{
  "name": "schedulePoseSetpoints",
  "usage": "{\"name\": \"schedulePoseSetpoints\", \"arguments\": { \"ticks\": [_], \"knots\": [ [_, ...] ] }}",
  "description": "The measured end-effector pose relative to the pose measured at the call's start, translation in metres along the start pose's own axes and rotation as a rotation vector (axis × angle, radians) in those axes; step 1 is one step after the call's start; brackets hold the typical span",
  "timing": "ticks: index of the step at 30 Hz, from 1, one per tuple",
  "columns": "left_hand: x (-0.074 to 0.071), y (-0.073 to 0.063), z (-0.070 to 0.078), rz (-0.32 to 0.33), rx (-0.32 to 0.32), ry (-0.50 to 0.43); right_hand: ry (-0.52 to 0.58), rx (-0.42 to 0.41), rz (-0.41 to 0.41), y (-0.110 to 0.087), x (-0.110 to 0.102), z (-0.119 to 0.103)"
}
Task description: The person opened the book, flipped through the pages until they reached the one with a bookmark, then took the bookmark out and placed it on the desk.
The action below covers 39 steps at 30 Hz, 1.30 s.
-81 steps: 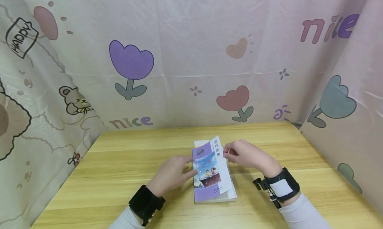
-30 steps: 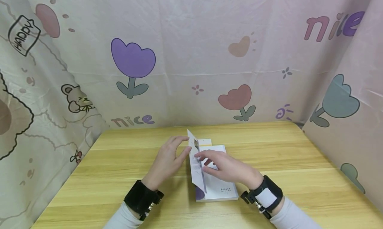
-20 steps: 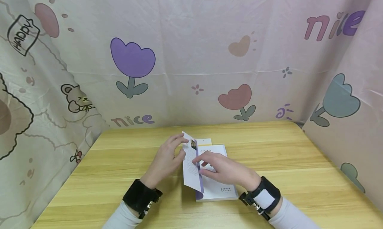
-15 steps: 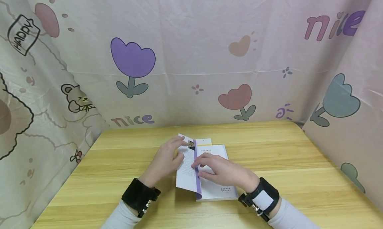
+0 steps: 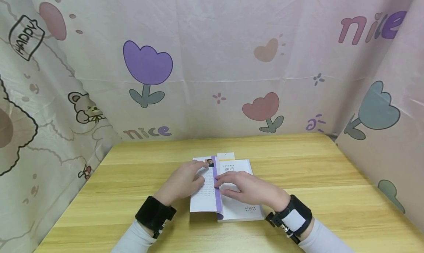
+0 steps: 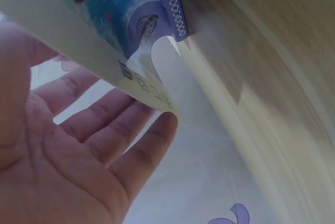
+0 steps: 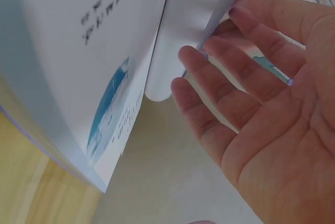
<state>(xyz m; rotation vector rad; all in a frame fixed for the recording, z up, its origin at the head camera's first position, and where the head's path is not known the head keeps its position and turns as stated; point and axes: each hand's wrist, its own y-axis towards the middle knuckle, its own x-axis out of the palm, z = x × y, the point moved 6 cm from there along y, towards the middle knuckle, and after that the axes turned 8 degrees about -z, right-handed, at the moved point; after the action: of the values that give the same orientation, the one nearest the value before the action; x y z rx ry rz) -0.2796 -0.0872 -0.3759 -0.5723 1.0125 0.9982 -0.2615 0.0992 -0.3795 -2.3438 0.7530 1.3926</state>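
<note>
A paperback book (image 5: 243, 205) lies on the table with its front cover (image 5: 203, 201) turned over to the left. The cover's inside shows a small portrait and lines of print, with a purple strip along the fold. My left hand (image 5: 182, 181) rests on that inner side, its fingers extended. In the left wrist view the cover's picture side (image 6: 125, 20) faces away from the palm. My right hand (image 5: 248, 186) hovers over the title page, fingertips at the fold. Loosely spread fingers of this right hand (image 7: 272, 98) appear beside the printed page in the right wrist view.
A white card-like piece with a yellow stripe (image 5: 226, 156) sticks out past the book's far edge. The wooden table (image 5: 298, 164) extends around the book. A patterned cloth (image 5: 198, 61) hangs behind and at both sides. Each wrist wears a black camera band (image 5: 155, 216).
The front cover has swung from closed over to the left and now lies lower. My left hand has followed it downward. The right hand has moved from the book's right edge to the fold.
</note>
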Motion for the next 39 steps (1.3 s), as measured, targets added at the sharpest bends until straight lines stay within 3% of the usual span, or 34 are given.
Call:
{"name": "schedulePoseSetpoints", "arguments": {
  "ticks": [3, 9, 14, 17, 23, 30, 39],
  "knots": [
    [0.002, 0.000, -0.001, -0.015, -0.011, 0.020, 0.006, 0.044, -0.011, -0.002, -0.003, 0.007],
    [0.008, 0.000, -0.005, -0.061, -0.057, 0.020, 0.011, 0.207, -0.019, -0.014, -0.019, 0.030],
    [0.011, -0.002, -0.004, -0.095, -0.046, 0.012, -0.019, 0.376, 0.005, -0.027, -0.034, 0.051],
    [0.012, -0.003, -0.005, -0.120, -0.046, 0.009, -0.040, 0.428, 0.006, -0.033, -0.037, 0.059],
    [0.016, -0.002, -0.009, -0.168, -0.075, 0.011, -0.028, 0.462, -0.010, -0.037, -0.037, 0.067],
    [0.018, -0.002, -0.012, -0.189, -0.067, 0.033, 0.002, 0.483, -0.032, -0.038, -0.035, 0.071],
    [0.021, -0.004, -0.011, -0.223, -0.107, 0.028, 0.016, 0.498, -0.044, -0.038, -0.032, 0.074]
  ]
}}
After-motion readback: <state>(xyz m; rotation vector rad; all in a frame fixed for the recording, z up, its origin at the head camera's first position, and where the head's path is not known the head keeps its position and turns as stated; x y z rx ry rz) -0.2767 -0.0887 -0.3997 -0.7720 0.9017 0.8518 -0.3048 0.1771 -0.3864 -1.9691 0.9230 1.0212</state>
